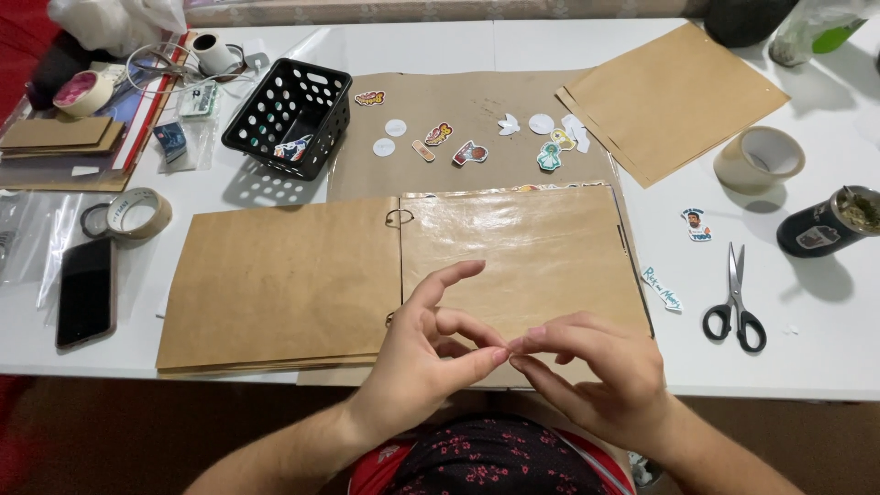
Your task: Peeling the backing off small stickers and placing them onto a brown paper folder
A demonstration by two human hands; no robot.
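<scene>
Here the left hand (pixel 417 353) and right hand (pixel 596 371) are meeting fingertip to fingertip over the open kraft album (pixel 403 275) on the desk (pixel 807 321). Both grips are pinching together, whatever lies between them being too small to make out.

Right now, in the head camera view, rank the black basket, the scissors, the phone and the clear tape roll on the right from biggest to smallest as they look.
1. black basket
2. phone
3. scissors and clear tape roll: the two look about alike, so I won't rank one over the other.
</scene>
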